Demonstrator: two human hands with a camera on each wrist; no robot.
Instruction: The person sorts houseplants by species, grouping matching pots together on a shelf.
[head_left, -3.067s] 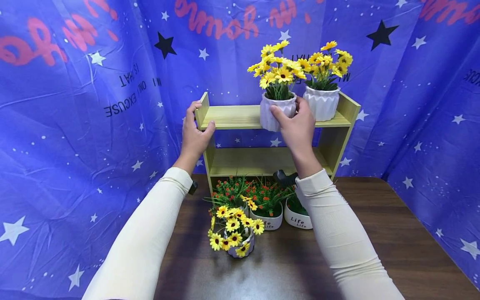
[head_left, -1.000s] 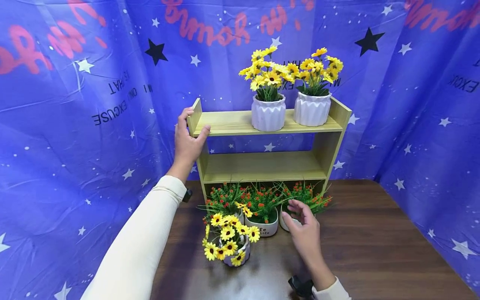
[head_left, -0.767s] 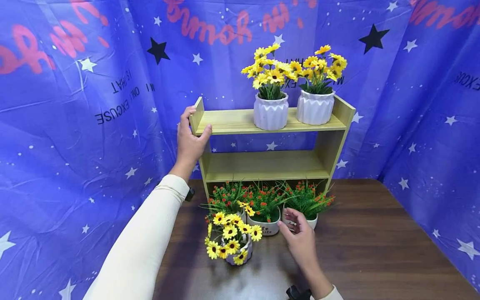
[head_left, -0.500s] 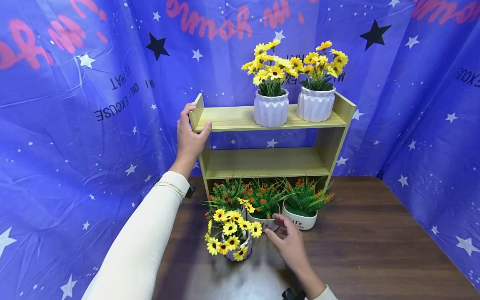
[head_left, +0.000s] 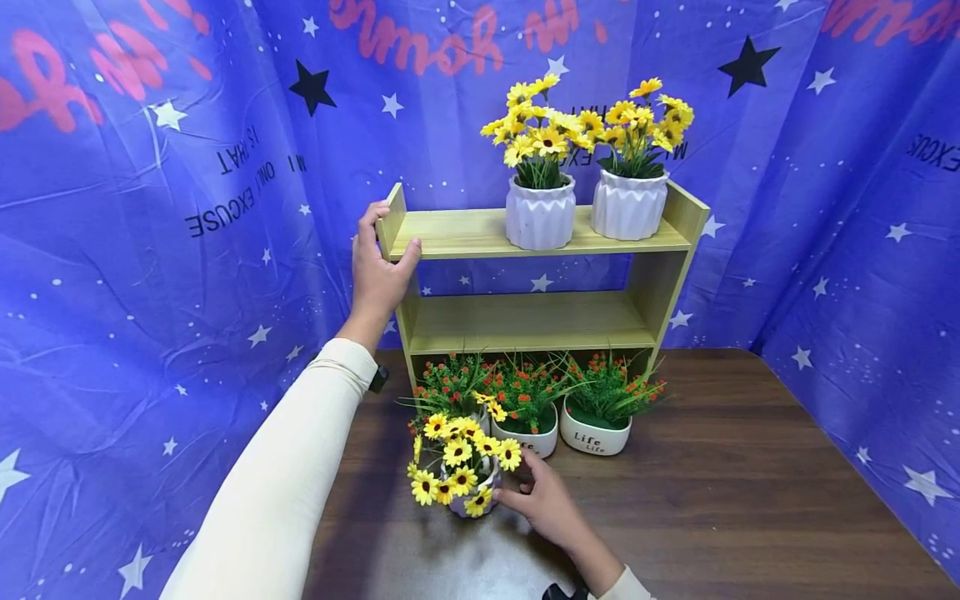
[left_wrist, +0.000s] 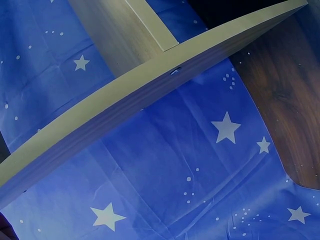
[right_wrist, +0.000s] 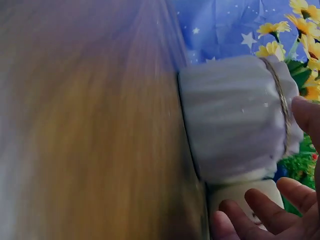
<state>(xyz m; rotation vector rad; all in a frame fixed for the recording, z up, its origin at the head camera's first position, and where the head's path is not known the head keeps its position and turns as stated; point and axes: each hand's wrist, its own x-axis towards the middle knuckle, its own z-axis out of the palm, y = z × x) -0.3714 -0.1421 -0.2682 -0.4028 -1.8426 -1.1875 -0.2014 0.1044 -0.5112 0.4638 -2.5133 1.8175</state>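
My left hand [head_left: 377, 279] grips the upper left side of the wooden shelf [head_left: 532, 321], fingers round the side panel and thumb at the front edge of the top board. In the left wrist view the shelf's side panel [left_wrist: 150, 75] crosses the picture. My right hand [head_left: 546, 502] is beside a pot of yellow flowers [head_left: 460, 454] on the table, its thumb right at the rim. The right wrist view shows the white fluted pot [right_wrist: 232, 117] with twine round its neck, and the fingers [right_wrist: 270, 210] spread below it.
Two more white pots of yellow flowers [head_left: 540, 217] stand on the top board. A row of oval pots with red-flowered plants [head_left: 596, 433], some lettered "Life", stands before the shelf's foot. A blue starry curtain [head_left: 150, 250] surrounds the brown table [head_left: 735, 483].
My right hand set one yellow flower pot on the top board and let go. It then came down and moved left to the pot on the table. The left hand stays on the shelf.
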